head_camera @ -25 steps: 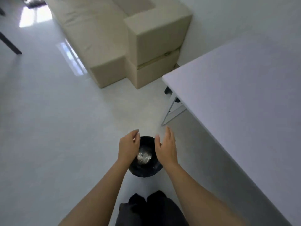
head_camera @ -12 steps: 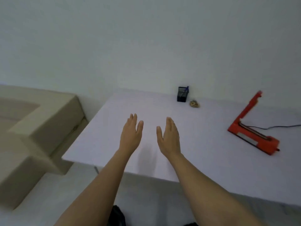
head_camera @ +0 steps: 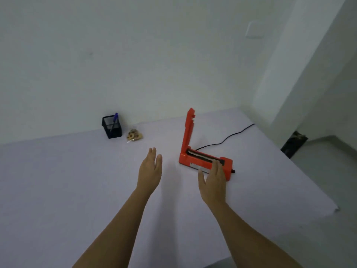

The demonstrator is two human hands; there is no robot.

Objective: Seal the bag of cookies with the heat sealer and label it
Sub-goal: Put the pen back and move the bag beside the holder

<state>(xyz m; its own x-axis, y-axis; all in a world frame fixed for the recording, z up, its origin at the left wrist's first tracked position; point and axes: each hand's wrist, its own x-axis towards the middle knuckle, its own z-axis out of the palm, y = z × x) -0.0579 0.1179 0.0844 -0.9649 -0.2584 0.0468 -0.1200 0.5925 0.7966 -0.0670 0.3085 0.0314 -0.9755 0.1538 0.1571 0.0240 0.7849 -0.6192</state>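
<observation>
The bag of cookies (head_camera: 134,136) lay far back on the counter (head_camera: 58,180), just beside a black pen holder (head_camera: 112,127) at its nine o'clock. The red heat sealer (head_camera: 201,151), its arm raised, sat well apart at the bag's four o'clock. Both the left hand (head_camera: 150,169) and right hand (head_camera: 213,180) hovered wide and empty. Fetching the bag seemed next: a reach toward eleven o'clock.

Plain white-walled room: bare table (head_camera: 77,180), pen holder (head_camera: 112,127), heat sealer (head_camera: 201,157).
</observation>
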